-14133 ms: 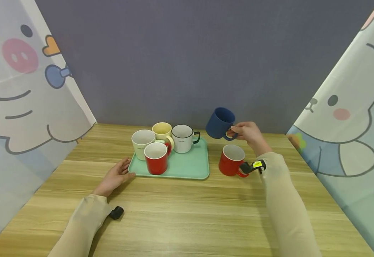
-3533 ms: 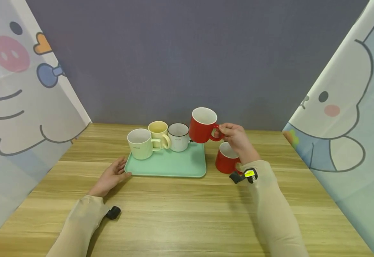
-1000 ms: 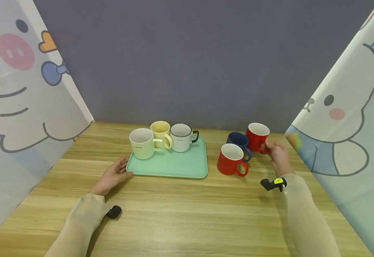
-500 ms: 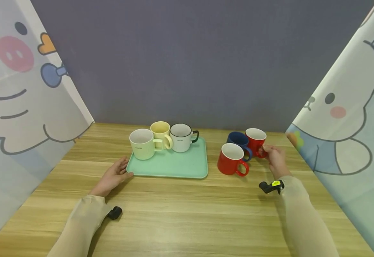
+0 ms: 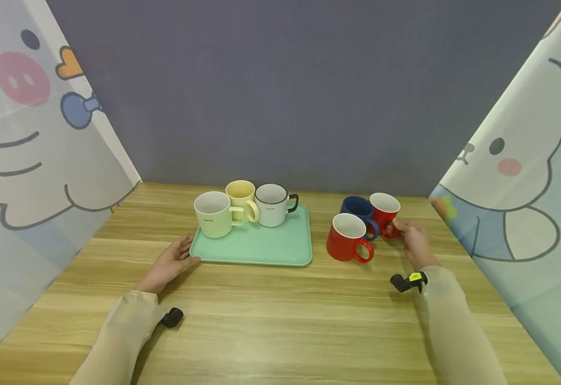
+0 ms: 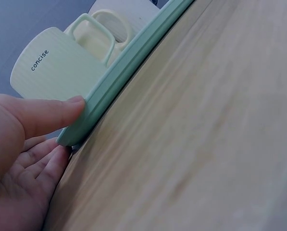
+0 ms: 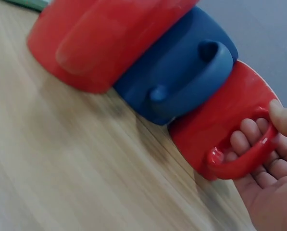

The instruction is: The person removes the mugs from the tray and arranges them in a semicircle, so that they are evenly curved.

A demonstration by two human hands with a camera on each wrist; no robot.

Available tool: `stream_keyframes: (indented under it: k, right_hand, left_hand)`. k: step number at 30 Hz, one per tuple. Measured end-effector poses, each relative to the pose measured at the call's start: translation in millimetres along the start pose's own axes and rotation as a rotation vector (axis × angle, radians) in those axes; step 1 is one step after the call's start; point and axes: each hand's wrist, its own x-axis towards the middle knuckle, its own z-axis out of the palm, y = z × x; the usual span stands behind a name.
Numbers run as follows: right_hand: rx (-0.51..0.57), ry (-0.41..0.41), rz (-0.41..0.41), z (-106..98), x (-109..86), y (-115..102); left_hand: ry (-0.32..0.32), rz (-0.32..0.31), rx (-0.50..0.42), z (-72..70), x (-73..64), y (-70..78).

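My right hand (image 5: 411, 239) grips the handle of a red mug (image 7: 225, 115), which stands upright on the table at the back right. Fingers pass through the handle loop and the thumb lies on its top. Beside that mug is a dark blue mug (image 5: 355, 206), and a second red mug (image 5: 343, 246) stands in front. My left hand (image 5: 168, 264) holds the near left corner of a mint green tray (image 5: 270, 248), thumb on the front rim and fingers at the side. The tray bears a pale green mug (image 5: 213, 216), a yellow mug (image 5: 239, 193) and a white mug (image 5: 270, 208) with black rim.
A wooden table (image 5: 280, 321) spans the view below a grey back panel (image 5: 280, 96). Cloths with cartoon animals hang at the left (image 5: 20, 160) and right (image 5: 525, 214). The mugs on the right stand close together, handles turned toward the right.
Earlier my right hand carried the blue mug, then a red mug off the tray, over to the right. In the last second it drew that red mug slightly nearer. My left hand stayed at the tray.
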Motion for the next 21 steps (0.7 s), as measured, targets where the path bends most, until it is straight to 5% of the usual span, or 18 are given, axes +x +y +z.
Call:
stream_keyframes:
  k: [15,21]
  right_hand:
    - [-0.021,-0.082,0.034,-5.2,-0.1,-5.5]
    - [-0.16,0.048,-0.021,-2.5,-1.9,-8.1]
  left_hand:
    - [0.007,-0.002,-0.003,0.2,1.1,1.2]
    - [0.011,-0.008,-0.006,-0.3,-0.1,1.1]
